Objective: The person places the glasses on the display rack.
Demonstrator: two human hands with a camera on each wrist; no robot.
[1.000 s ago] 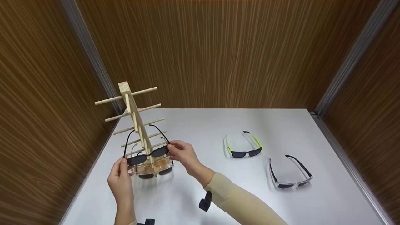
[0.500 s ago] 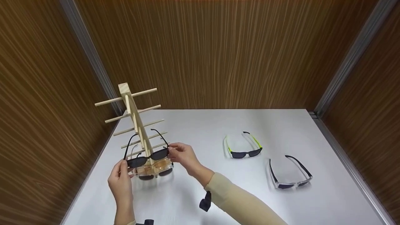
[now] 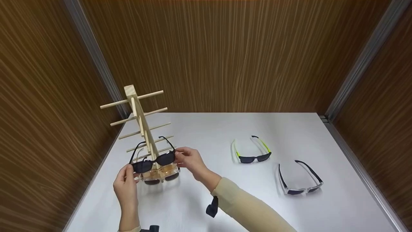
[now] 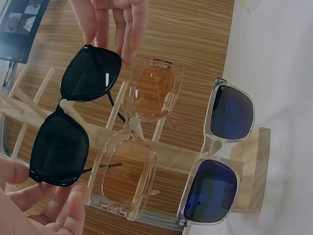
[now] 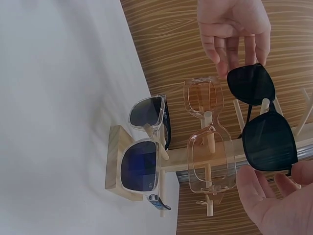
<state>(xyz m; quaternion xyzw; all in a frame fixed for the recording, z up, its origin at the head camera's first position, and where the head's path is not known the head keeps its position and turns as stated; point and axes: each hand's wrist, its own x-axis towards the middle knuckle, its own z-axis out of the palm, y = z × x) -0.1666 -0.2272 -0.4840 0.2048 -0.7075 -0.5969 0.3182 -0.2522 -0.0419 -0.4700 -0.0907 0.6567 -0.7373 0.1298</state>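
Black sunglasses (image 3: 154,162) with spread temples are held at the wooden display stand (image 3: 143,125), their bridge at one of its front pegs. My left hand (image 3: 126,183) pinches the left end of the frame, and my right hand (image 3: 191,162) pinches the right end. Just below them on the stand hang clear-framed glasses with orange lenses (image 4: 128,171). Lowest on the stand, in both wrist views, are clear-framed sunglasses with dark blue lenses (image 5: 139,166). In the head view the black pair partly hides the orange pair.
On the white table (image 3: 206,135) to the right lie sunglasses with neon-green temples (image 3: 255,158) and, nearer, clear-framed sunglasses with black temples (image 3: 300,190). Crossbars higher on the stand stick out to both sides. Wood-grain panels (image 3: 225,58) enclose the table at the back and sides.
Both hands have lowered the black sunglasses slightly along the stand, bringing their temples down too. The grips stay the same, and the two pairs on the table have not moved.
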